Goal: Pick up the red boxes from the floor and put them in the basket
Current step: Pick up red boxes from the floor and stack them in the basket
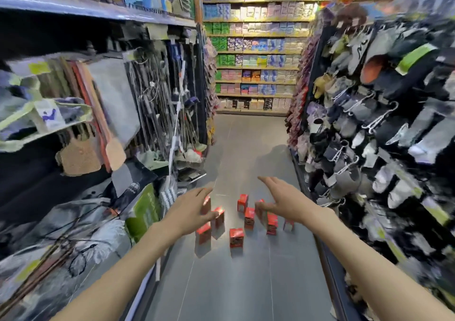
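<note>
Here, both bare arms reach forward over a grey tiled floor (246, 283) in a shop aisle. The left hand (194, 212) is spread, fingers straight and relaxed, holding nothing; the right hand (278, 201) is likewise spread with its fingers extended and empty.

The small red cardboard boxes (236, 237) stand upright in a loose cluster on the floor ahead of and below both hands, mostly between them. In the picture the left hand overlaps the boxes at the cluster's left edge, one of which (203, 233) shows just under the palm; the right hand's thumb side overlaps the boxes at the cluster's right. Whether either hand actually touches a box cannot be told, as the view is blurred and the hands seem to be above them. One box (242, 202) stands farthest away, another (249, 218) near the middle, and one (272, 223) on the right beside a paler small box (288, 225).

Each box is a tall, narrow carton, bright red with a dark printed patch on its front face; the print is too soft to read.

To the left hang grey mats and long-handled cleaning tools (152, 104); to the right, a rack of socks (369, 136). Shelves of packaged goods (256, 57) close the far end.
</note>
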